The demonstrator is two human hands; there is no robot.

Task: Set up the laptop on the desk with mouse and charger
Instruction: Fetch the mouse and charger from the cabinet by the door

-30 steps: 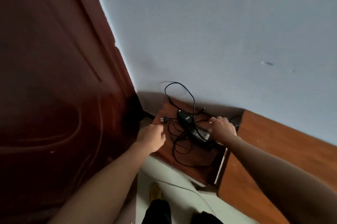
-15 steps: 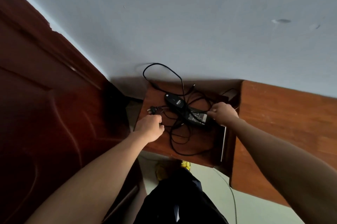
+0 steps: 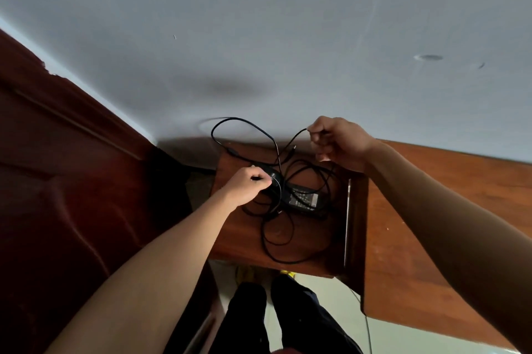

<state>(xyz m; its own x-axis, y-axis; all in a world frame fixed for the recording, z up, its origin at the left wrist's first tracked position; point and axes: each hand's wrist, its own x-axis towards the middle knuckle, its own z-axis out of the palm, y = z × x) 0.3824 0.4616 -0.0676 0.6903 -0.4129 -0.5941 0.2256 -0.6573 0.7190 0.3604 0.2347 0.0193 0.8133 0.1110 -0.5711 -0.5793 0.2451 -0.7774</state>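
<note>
Left hand (image 3: 247,184) closed, pinching black cable (image 3: 276,227). Right hand (image 3: 339,142) closed on a raised strand of that cable. Charger brick (image 3: 299,197) lies between and below both hands, on wooden stand (image 3: 239,235), cable tangled around it.

Nothing can be read. The black rectangular charger brick (image 3: 299,197), lying among tangled cable on the brown wooden side table (image 3: 241,238), bears a pale printed label, too small and blurred to make out.
</note>
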